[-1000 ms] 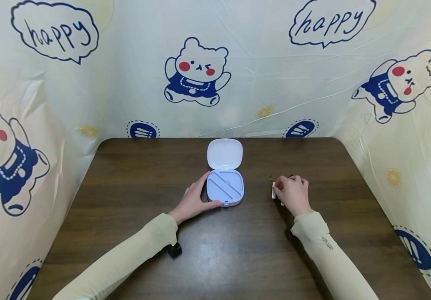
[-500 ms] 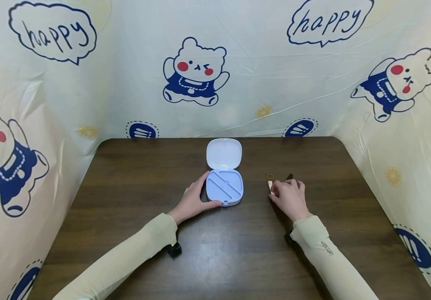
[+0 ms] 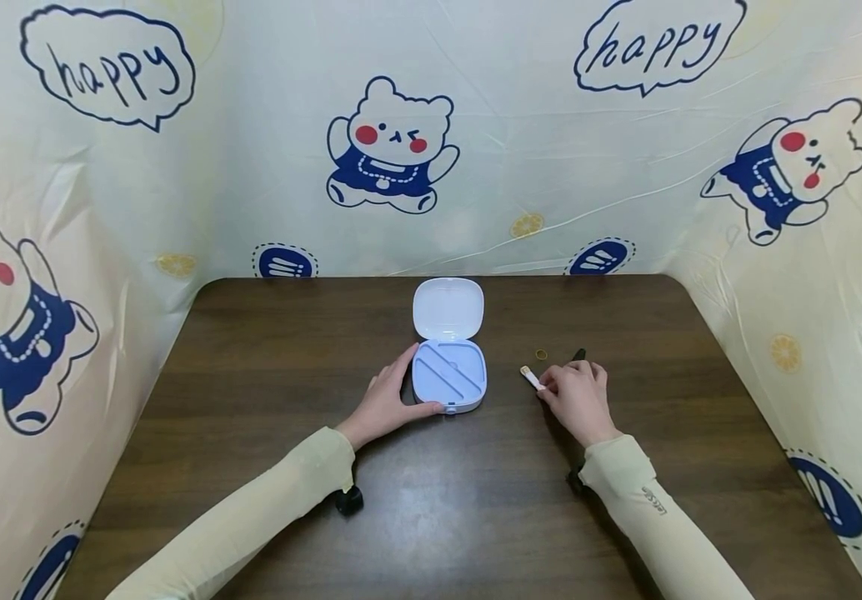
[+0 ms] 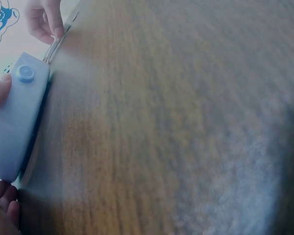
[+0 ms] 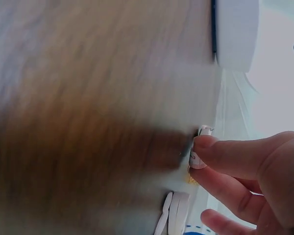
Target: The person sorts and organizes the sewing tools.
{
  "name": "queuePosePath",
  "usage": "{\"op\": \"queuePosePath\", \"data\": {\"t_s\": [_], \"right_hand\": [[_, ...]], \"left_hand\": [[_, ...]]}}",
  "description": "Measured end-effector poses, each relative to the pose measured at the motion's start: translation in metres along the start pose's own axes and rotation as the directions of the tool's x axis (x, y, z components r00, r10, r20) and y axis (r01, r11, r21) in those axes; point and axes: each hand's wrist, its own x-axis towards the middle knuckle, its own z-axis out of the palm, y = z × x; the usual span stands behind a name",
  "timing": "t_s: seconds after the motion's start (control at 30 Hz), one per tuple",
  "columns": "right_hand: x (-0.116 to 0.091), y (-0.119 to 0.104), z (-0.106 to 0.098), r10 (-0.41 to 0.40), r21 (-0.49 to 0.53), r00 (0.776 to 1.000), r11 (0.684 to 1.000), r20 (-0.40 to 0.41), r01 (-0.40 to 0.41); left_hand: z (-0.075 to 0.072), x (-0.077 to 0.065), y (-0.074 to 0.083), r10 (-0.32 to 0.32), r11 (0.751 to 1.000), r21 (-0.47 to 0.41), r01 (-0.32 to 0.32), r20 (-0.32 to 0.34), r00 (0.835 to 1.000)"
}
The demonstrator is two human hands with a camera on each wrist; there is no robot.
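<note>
My left hand (image 3: 384,404) grips a light blue storage case (image 3: 449,375) by its left side, thumb at the front near the latch and fingers at the back. The case's lid (image 3: 448,308) stands open behind it, and a diagonal groove runs across the inside. To the right, my right hand (image 3: 579,400) pinches a small white tape measure (image 3: 532,379) with a gold-coloured tip between thumb and forefinger. Printed tick marks show on that tape measure (image 5: 198,157) in the right wrist view. A small gold ring (image 3: 541,354) lies just beyond it.
A dark slim object (image 3: 579,354) lies behind my right fingers, partly hidden. White rounded pieces (image 5: 175,213) show near that hand in the right wrist view; their kind is unclear. The brown wooden table (image 3: 431,508) meets a printed curtain (image 3: 476,167) at its far edge.
The tape measure has come up in my right fingers and turned, its gold tip swinging left towards the case. My right hand has shifted slightly left, baring the dark object. The left hand stays put.
</note>
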Motion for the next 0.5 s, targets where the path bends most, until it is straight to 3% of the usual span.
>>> {"op": "queuePosePath", "data": {"t_s": [0.5], "right_hand": [[0.002,-0.021,-0.002,-0.049,0.059,0.997,0.997,-0.053,0.052]], "left_hand": [[0.001,0.001,-0.001,-0.013,1.000,0.005,0.013,0.008,1.000]]}}
